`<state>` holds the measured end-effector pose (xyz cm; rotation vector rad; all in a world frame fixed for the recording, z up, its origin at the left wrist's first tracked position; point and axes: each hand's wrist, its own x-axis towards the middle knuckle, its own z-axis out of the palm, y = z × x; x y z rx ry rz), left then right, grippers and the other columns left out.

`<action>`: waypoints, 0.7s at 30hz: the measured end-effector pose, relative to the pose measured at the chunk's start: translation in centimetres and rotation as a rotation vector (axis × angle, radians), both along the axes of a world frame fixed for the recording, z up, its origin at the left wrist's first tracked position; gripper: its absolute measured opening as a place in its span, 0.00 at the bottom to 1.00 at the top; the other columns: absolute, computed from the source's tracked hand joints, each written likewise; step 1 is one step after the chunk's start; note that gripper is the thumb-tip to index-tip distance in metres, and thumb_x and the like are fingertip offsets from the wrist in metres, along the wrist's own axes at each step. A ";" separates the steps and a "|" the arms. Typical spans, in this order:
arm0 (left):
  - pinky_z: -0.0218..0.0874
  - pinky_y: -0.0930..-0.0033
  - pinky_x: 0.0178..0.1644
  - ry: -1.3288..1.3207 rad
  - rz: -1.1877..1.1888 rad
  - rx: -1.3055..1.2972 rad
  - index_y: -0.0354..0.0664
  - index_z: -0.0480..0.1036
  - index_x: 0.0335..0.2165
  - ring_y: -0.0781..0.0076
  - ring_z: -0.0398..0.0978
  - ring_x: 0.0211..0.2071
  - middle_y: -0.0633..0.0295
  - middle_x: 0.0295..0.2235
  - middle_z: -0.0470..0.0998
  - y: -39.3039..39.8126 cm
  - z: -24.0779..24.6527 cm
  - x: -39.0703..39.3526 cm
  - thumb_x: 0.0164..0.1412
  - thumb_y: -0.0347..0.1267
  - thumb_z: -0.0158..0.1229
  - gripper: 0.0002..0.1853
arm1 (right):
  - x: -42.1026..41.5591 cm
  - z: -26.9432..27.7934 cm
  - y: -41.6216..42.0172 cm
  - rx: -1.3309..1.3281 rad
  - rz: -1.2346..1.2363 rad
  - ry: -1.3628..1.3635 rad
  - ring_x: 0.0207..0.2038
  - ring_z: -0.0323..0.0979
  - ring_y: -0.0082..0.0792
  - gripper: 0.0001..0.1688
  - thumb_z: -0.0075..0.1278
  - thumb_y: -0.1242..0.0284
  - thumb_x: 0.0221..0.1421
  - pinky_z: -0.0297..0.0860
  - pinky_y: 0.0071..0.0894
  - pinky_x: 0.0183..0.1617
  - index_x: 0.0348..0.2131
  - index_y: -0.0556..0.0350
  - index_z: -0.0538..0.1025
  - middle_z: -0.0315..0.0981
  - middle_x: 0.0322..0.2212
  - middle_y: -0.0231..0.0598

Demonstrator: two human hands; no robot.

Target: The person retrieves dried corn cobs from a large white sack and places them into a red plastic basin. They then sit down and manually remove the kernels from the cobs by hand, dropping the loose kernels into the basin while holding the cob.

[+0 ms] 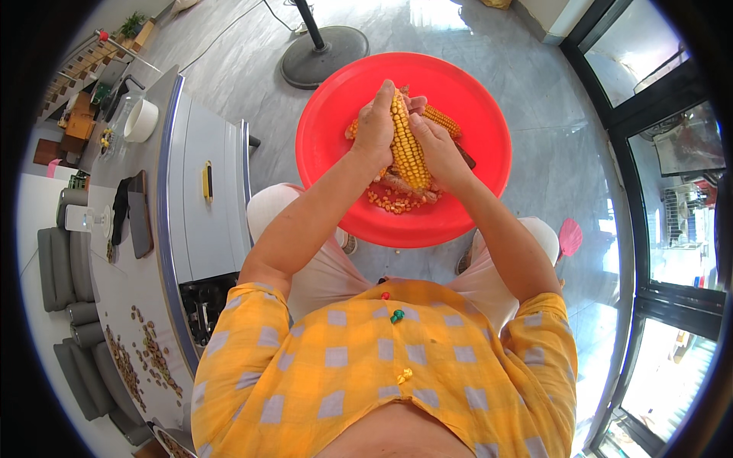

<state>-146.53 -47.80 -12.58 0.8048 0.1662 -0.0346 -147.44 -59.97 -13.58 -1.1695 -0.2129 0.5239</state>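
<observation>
Over a round red plastic basin (326, 189), my left hand (375, 123) and my right hand (441, 146) both grip one ear of yellow corn (408, 150), whose rows of kernels face up. Another corn ear (442, 119) lies in the basin behind my right hand. A dark handle or stick (466, 154) shows beside my right hand. Loose kernels (395, 203) and what look like stripped cobs (401, 183) lie below the held ear. More corn is partly hidden behind my left hand.
A black round stand base (324, 57) is on the tiled floor beyond the basin. At left runs a long counter with a white bowl (141, 121), a dark flat case (139, 223) and scattered small brown pieces (153, 355). Glass doors stand at right, near a pink fan-shaped object (570, 236).
</observation>
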 end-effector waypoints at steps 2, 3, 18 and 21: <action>0.66 0.63 0.44 0.004 -0.011 -0.006 0.37 0.67 0.28 0.63 0.73 0.38 0.48 0.35 0.75 0.1 -0.4 0.0 0.62 0.46 0.44 0.21 | 0.0 -0.2 0.1 -0.025 -0.013 -0.041 0.35 0.65 0.19 0.21 0.34 0.64 0.64 0.63 0.20 0.41 0.40 0.67 0.69 0.68 0.34 0.33; 0.66 0.63 0.44 0.007 -0.009 -0.002 0.37 0.67 0.28 0.63 0.73 0.38 0.48 0.35 0.75 0.1 -0.4 0.0 0.62 0.46 0.44 0.21 | -0.1 -0.4 0.2 -0.011 -0.024 -0.052 0.35 0.65 0.19 0.21 0.34 0.64 0.64 0.63 0.21 0.40 0.40 0.67 0.69 0.68 0.34 0.33; 0.64 0.63 0.47 0.019 -0.003 0.006 0.39 0.67 0.29 0.63 0.72 0.39 0.48 0.35 0.75 0.5 0.9 0.1 0.61 0.47 0.42 0.21 | -0.2 1.1 0.2 0.150 -0.008 0.243 0.38 0.70 0.25 0.23 0.32 0.62 0.64 0.68 0.24 0.41 0.45 0.63 0.67 0.69 0.38 0.37; 0.63 0.63 0.46 -0.015 0.015 -0.010 0.40 0.67 0.29 0.62 0.72 0.39 0.48 0.35 0.75 1.0 0.6 0.5 0.61 0.48 0.42 0.21 | -0.5 1.0 0.0 0.091 0.056 0.098 0.36 0.68 0.21 0.24 0.33 0.60 0.64 0.65 0.20 0.41 0.42 0.65 0.69 0.69 0.36 0.34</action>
